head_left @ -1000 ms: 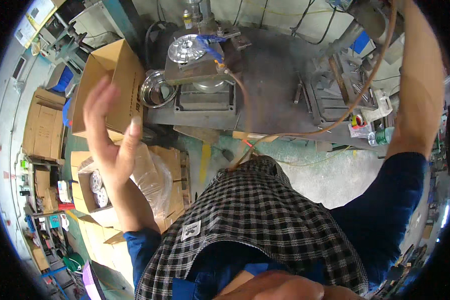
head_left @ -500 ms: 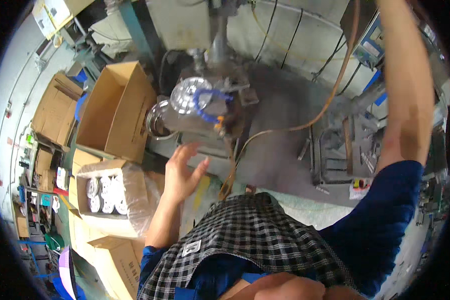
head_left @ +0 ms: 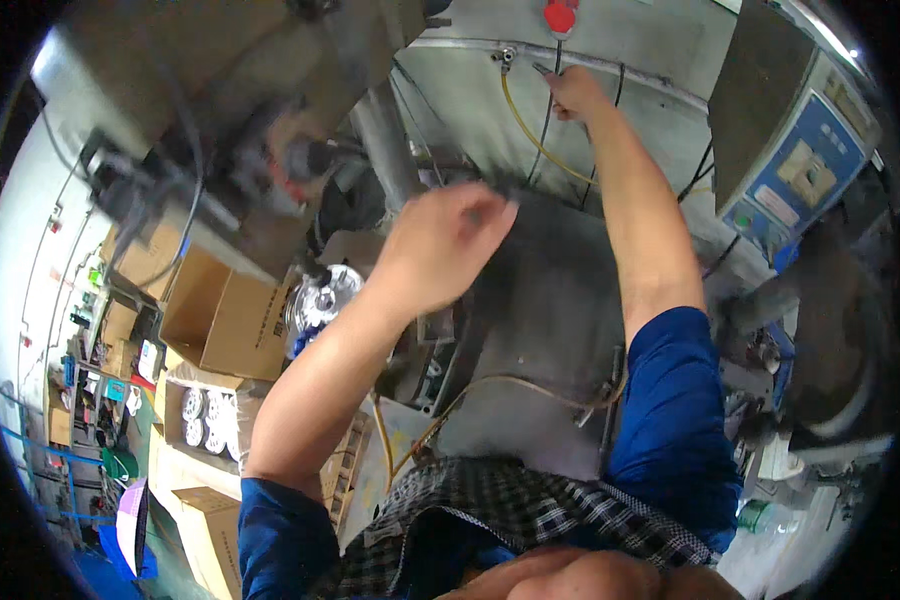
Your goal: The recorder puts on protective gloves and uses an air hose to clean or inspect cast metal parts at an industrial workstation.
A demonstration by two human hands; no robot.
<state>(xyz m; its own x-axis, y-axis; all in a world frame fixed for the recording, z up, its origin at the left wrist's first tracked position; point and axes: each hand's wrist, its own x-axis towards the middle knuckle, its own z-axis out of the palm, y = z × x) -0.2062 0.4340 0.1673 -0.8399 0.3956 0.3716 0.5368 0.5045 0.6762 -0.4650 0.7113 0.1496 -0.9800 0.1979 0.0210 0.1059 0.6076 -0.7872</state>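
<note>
Lighting: even, moderately bright indoor light; glare at upper right rim. Blur: strong motion smear across upper-left machinery (head_left: 220, 130); left hand (head_left: 440, 250) slightly soft. Distortion: heavy fisheye bending, black circular vignette at edges. Shadows: soft, faint.

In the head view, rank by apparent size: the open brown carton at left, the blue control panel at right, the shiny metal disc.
1. Open brown carton.
2. Blue control panel, nearly as large; unsure.
3. Shiny metal disc, clearly smallest.

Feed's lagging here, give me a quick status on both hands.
Left hand raised over the grey machine bed, fingers loosely curled, holding nothing visible. Right hand up at the yellow hose by the top pipe; grip unclear. Shiny metal disc sits below left.
</note>
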